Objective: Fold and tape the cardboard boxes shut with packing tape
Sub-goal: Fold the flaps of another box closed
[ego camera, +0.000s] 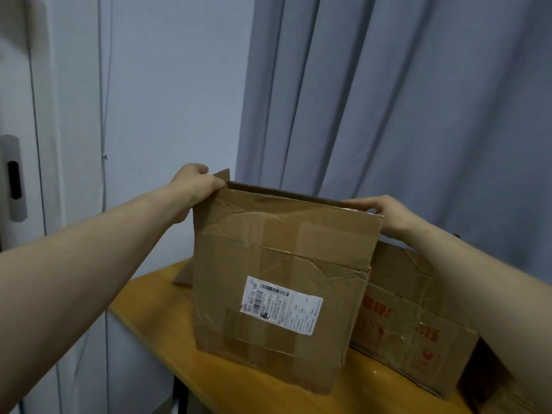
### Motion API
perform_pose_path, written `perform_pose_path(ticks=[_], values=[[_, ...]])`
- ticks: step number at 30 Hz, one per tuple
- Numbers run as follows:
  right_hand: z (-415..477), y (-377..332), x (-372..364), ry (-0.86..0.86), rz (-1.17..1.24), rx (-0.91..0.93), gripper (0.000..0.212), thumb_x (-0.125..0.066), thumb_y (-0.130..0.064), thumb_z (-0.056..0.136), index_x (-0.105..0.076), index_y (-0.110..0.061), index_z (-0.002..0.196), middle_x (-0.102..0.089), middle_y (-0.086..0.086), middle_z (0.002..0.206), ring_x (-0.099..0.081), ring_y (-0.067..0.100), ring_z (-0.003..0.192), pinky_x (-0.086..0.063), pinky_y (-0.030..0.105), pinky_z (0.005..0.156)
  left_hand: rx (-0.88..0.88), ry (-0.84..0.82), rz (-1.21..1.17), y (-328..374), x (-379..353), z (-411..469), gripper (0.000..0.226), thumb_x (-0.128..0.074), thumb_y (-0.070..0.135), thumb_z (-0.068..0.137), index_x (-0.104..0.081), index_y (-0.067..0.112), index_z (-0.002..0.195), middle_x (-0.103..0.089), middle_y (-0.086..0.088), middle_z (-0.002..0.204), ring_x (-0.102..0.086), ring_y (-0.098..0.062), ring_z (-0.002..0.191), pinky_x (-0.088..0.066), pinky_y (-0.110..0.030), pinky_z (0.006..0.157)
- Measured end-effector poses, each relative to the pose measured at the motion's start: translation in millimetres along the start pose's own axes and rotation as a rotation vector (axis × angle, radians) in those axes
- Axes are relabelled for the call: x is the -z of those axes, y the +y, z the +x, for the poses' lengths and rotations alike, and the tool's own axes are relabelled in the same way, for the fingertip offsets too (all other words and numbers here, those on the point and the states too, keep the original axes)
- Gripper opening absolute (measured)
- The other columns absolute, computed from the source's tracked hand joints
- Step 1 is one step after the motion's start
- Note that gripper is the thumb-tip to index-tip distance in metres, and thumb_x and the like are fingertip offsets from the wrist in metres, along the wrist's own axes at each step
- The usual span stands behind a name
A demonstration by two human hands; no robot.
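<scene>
Bare forearms (89,249) reach in from the near edge. On the far left, a grey handle plate (13,177) sits on a door. The left hand (194,186) pinches the top left corner of the creased cardboard box (277,252), which stands upright on the wooden counter (149,318), open along its top, with a white shipping label (280,306) on its near face. The right hand (385,213) grips the top right corner, so the hands are well apart, each clamped on the box. Just behind to the right lies a second box (418,327) with red print. A grey curtain (388,100) hangs beyond.

the second box (418,330) is partly hidden; label (280,306) print unreadable.
</scene>
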State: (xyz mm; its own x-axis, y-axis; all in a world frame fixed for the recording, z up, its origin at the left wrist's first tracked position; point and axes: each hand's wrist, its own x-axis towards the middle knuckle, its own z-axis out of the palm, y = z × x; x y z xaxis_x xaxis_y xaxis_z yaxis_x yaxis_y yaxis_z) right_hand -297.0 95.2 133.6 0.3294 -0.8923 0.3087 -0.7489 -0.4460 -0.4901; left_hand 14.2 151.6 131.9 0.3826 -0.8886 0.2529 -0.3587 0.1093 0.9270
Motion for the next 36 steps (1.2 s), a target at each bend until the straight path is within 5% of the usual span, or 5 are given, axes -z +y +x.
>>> perform_pose_path(ticks=[18,21,25,30,36], values=[[67,36,1,0.455,-0.243,-0.05,0.042,-0.038,0.0,0.096,-0.071,-0.024,0.106,-0.063,0.011,0.117,-0.055,0.022,0.079,-0.037,0.029,0.056,-0.168,-0.059,0.109,0,9,0,0.034,-0.049,0.009,0.093,-0.061,0.012,0.124,-0.059,0.0,0.124,-0.05,-0.01,0.105,-0.037,-0.02,0.089],[60,17,-6,0.233,0.325,0.093,0.032,-0.049,-0.016,0.097,-0.057,-0.025,0.126,-0.057,0.002,0.117,-0.057,0.014,0.083,-0.046,0.026,0.074,-0.18,-0.057,0.124,-4,8,4,0.035,-0.048,0.011,0.094,-0.06,0.011,0.126,-0.057,0.0,0.127,-0.048,-0.01,0.106,-0.037,-0.021,0.092],[48,16,-12,-0.278,-0.002,0.063,0.028,-0.052,-0.021,0.096,-0.054,-0.032,0.122,-0.054,-0.016,0.113,-0.052,0.003,0.102,-0.038,0.012,0.09,-0.175,-0.046,0.108,-6,6,8,0.036,-0.046,0.013,0.094,-0.059,0.012,0.128,-0.055,0.001,0.134,-0.047,-0.01,0.111,-0.035,-0.023,0.098],[52,31,-1,0.072,0.201,-0.132,0.029,-0.075,-0.026,0.079,-0.068,0.002,0.088,-0.069,0.022,0.088,-0.065,0.03,0.077,-0.055,0.044,0.076,-0.169,-0.045,0.109,-8,3,10,0.036,-0.048,0.012,0.094,-0.058,0.013,0.129,-0.055,-0.001,0.132,-0.048,-0.011,0.107,-0.036,-0.022,0.095],[56,36,-9,0.251,0.173,-0.33,0.044,-0.078,-0.035,0.076,-0.046,-0.009,0.062,-0.047,0.007,0.062,-0.049,0.021,0.059,-0.035,0.031,0.05,-0.181,-0.115,0.096,-6,1,8,0.029,-0.05,0.015,0.093,-0.066,0.016,0.118,-0.06,0.009,0.114,-0.052,-0.008,0.106,-0.037,-0.02,0.093]])
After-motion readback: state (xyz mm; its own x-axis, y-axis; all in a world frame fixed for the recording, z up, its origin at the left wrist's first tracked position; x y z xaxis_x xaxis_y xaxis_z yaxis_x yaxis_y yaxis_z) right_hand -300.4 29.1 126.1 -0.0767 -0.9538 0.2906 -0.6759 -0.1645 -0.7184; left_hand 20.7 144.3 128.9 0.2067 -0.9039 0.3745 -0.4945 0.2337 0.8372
